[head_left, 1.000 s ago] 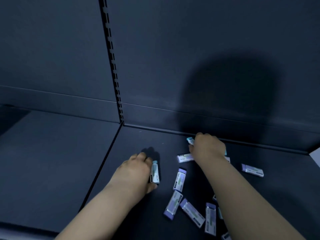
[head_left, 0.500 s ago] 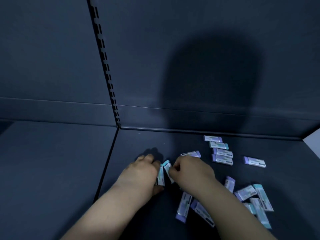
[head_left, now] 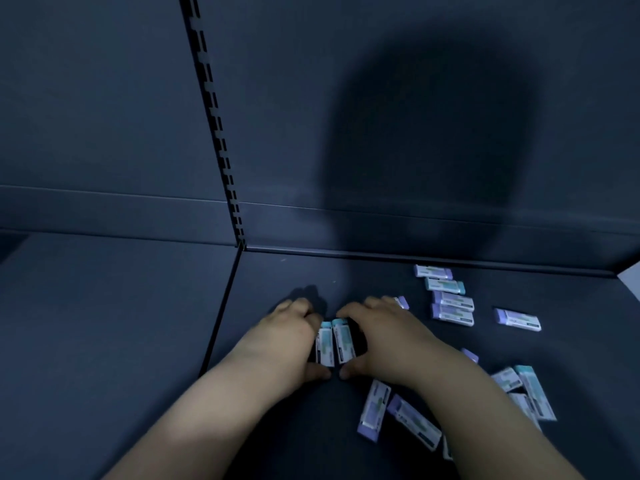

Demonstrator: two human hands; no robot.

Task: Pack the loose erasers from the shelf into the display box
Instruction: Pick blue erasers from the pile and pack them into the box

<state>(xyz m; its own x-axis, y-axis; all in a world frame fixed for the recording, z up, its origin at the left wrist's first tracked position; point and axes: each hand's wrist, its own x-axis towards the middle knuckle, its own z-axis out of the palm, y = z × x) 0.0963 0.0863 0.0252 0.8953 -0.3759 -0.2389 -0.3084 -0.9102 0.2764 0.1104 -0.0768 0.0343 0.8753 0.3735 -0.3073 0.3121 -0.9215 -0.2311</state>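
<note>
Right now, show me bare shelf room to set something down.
Bare: the shelf panel left of the seam, and the strip from the back lip to the left hand and right hand gripping two erasers, left of the four-eraser row. Crowded: loose erasers beside the right forearm.

Head view, downward, close over shelf (head_left: 131,341)

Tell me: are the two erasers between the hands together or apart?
Together: the two small teal-tipped white-sleeved erasers lie side by side, touching, held between left hand and right hand.
</note>
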